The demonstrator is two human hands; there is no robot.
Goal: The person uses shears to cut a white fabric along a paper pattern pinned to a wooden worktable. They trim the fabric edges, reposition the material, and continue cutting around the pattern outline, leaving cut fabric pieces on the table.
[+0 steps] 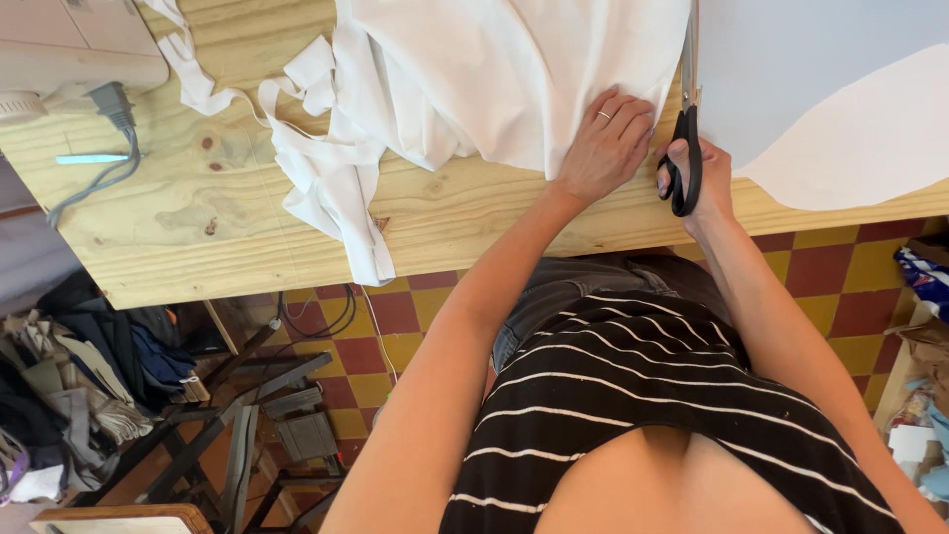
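1. Sewing machine at far left corner of the wooden surface; grey cable trails toward left edge.
2. Loose white fabric strips hang over near edge, left of centre.
3. White fabric spread mid-surface, w/ its edge near the front.
4. Left hand, fingers flat & spread, grasping nothing, presses the fabric just by the near edge.
5. Right hand clenched thru handles of black scissors, blades pointing away along the fabric's right edge.
6. Pale paper sheet at right.
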